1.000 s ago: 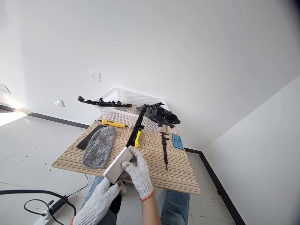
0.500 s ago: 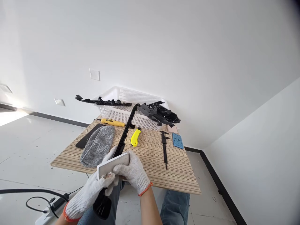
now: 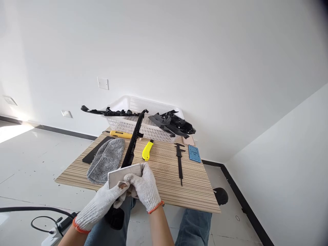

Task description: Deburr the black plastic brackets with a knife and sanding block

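At the tabletop's (image 3: pixel 161 177) front edge, I have the left hand (image 3: pixel 101 202), fingers curled round the strip (image 3: pixel 133 143) beneath the block (image 3: pixel 118 176); the right hand's (image 3: pixel 144 187) fingers pinch the block's right end; farther right lies the caliper (image 3: pixel 179 162).

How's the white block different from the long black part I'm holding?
The white block is pale and flat-faced; the long black part is dark, with jutting tabs. The block is short and slab-like, while the part is much longer. Both are held in gloved hands, left hand and right hand.
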The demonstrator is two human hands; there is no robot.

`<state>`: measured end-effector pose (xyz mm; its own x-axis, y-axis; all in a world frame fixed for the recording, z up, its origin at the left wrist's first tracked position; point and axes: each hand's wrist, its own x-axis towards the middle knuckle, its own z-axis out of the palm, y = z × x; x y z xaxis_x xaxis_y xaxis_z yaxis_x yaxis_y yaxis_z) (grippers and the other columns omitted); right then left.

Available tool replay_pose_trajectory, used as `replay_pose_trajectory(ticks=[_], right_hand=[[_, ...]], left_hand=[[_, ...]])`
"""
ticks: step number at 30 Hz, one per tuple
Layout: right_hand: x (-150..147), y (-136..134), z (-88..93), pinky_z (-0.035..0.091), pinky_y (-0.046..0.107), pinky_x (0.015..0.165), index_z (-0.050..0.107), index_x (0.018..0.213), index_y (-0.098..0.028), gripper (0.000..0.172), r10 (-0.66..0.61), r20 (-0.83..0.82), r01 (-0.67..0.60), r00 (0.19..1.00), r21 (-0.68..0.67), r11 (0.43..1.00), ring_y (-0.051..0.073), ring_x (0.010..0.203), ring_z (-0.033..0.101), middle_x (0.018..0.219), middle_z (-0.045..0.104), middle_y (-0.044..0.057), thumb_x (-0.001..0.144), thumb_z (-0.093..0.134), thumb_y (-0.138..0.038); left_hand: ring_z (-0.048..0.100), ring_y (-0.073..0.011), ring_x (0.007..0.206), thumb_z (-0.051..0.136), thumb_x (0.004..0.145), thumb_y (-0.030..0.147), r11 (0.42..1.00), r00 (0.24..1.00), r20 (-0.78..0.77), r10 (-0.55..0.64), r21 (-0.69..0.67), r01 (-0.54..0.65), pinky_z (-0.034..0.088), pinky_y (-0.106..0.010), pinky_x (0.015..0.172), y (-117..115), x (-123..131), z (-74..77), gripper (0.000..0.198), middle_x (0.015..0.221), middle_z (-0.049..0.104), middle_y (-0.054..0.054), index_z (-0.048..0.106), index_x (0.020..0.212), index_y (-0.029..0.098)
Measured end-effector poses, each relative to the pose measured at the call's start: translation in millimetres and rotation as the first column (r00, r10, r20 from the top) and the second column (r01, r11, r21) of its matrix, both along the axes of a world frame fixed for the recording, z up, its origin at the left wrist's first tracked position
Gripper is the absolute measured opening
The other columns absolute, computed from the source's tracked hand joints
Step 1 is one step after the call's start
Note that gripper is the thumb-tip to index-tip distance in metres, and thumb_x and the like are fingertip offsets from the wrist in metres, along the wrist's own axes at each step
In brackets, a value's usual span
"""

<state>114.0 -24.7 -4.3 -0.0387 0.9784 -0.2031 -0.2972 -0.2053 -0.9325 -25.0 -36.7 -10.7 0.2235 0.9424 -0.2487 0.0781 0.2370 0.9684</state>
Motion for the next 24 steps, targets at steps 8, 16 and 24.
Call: replay_pose_trajectory(ticks=[8, 16, 24], right_hand=[[5, 5, 4.2, 0.047, 0.021, 0.045, 0.051, 0.085, -0.022, 0.032, -0.207, -0.044, 0.208, 0.977, 0.028, 0.978, 0.01, 0.046, 0.053, 0.062, 0.06, -0.008, 0.065, 0.076, -0.028], [15, 14, 0.2, 0.052, 0.024, 0.048, 0.051, 0.09, -0.022, 0.027, -0.516, -0.028, 0.517, 0.856, 0.027, 0.856, 0.01, 0.046, 0.057, 0.068, 0.063, -0.006, 0.073, 0.071, -0.028], [15, 12, -4.1, 0.058, 0.026, 0.055, 0.054, 0.096, -0.022, 0.031, -0.494, -0.02, 0.494, 0.869, 0.062, 0.867, 0.012, 0.057, 0.062, 0.082, 0.067, -0.001, 0.074, 0.074, -0.033]], left_hand=[[0.036, -0.0059, 0.038, 0.073, 0.069, 0.065, 0.999, 1.0, -0.016, -0.013, -0.032, 0.013, 0.028, -0.021, 0.04, -3, 4, 14.3, 0.054, 0.056, 0.054, 0.008, 0.049, 0.093, 0.022], [0.051, -0.0084, 0.043, 0.067, 0.078, 0.064, 0.997, 0.994, -0.091, -0.067, -0.029, 0.064, 0.041, -0.022, 0.044, -2, 8, 17.3, 0.053, 0.072, 0.069, 0.0, 0.055, 0.105, 0.019], [0.056, -0.011, 0.051, 0.078, 0.071, 0.053, 0.987, 0.996, 0.017, 0.089, -0.135, -0.086, 0.046, -0.021, 0.044, 0, 22, 16.0, 0.043, 0.068, 0.062, 0.002, 0.059, 0.087, 0.019]])
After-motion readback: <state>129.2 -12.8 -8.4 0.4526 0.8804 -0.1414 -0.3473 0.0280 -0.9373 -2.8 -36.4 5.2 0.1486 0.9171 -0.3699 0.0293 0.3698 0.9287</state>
